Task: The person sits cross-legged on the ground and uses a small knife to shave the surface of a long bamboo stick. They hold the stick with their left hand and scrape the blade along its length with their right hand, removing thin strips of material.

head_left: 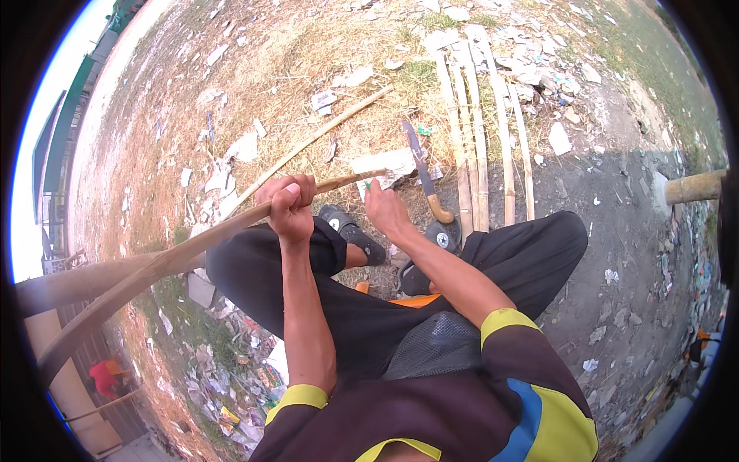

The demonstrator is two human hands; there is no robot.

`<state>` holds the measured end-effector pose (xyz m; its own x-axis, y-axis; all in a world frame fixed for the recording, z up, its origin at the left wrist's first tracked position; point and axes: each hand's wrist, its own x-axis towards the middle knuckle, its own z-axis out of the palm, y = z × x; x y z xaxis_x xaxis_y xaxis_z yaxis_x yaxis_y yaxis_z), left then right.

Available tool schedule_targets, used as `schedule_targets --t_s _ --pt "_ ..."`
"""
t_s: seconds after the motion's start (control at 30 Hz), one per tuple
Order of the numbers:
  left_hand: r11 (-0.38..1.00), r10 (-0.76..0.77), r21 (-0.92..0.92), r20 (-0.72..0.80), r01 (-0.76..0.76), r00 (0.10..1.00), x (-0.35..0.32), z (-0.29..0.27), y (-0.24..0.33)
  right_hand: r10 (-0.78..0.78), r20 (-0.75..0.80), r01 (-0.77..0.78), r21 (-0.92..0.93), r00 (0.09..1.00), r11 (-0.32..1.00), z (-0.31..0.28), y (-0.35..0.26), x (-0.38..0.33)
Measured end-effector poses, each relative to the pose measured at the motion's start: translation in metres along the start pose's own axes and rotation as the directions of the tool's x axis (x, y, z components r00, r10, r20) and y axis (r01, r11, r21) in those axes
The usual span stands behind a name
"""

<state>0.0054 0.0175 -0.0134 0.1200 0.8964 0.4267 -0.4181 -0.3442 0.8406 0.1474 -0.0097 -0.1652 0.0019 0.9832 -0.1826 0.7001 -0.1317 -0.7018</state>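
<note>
My left hand (289, 208) is closed in a fist around a long split bamboo strip (208, 237). The strip slants from the lower left, past my left knee, to a narrow end ahead of me. Close to that end, my right hand (387, 209) is closed on a small green object (369, 186); most of it is hidden by the fingers, so its kind does not show. Beyond the right hand, a machete (419, 158) with a dark blade and wooden handle lies on the ground, its handle beside my right shoe.
Several bamboo poles (475, 131) lie side by side ahead to the right. Another thin bamboo strip (319, 132) lies on dry grass. Thick bamboo poles (693, 187) jut in at both sides. Paper and plastic litter covers the ground. A person in red (106, 377) is at far lower left.
</note>
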Motion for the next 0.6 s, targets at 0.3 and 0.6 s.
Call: schedule_targets --t_s 0.3,0.6 --pt "0.998 0.029 -0.048 -0.095 -0.033 0.995 0.003 0.001 -0.004 0.07 0.053 -0.068 -0.042 0.996 0.997 0.009 0.018 0.014" --pt "1.0 0.027 -0.001 -0.029 -0.027 0.999 0.009 0.024 0.0 0.149 0.089 -0.136 -0.129 0.985 0.982 0.014 0.081 0.04"
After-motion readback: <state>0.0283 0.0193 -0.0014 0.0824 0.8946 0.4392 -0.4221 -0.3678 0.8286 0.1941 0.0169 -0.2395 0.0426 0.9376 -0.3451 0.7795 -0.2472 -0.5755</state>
